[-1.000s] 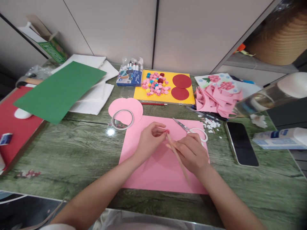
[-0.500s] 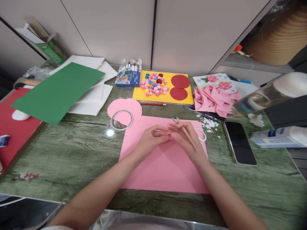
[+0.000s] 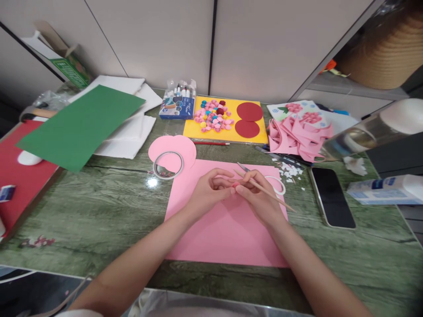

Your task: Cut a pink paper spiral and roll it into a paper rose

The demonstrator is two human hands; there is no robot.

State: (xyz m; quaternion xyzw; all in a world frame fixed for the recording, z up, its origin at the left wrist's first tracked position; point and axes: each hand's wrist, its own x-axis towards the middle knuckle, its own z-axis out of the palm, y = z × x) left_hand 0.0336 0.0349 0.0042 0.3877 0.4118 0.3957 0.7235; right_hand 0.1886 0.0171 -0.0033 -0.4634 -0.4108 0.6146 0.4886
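Above the pink paper sheet (image 3: 224, 229), my left hand (image 3: 209, 189) and my right hand (image 3: 259, 193) meet at the fingertips. Both pinch a small coiled pink paper piece (image 3: 235, 185), mostly covered by the fingers. A thin pointed wooden stick (image 3: 280, 202) also lies in my right hand, slanting across its fingers toward the lower right. A slim grey pointed tip (image 3: 243, 167) shows just beyond my right fingers; I cannot tell whether the hand holds it. Beside that hand rests a white ring (image 3: 280, 185), partly hidden.
A tape roll (image 3: 168, 165) overlaps pink paper circles (image 3: 172, 143) at left. Behind lies a yellow sheet (image 3: 191, 132) with several small rolled flowers (image 3: 213, 116) and red circles (image 3: 249, 119). Pink scraps (image 3: 297, 136), a phone (image 3: 332, 198) and bottles stand at right; a green sheet (image 3: 82, 125) lies left.
The wooden stick has turned in my right hand, its back end now pointing out to the right over the wrist. My fingers have closed more tightly around the pink coil.
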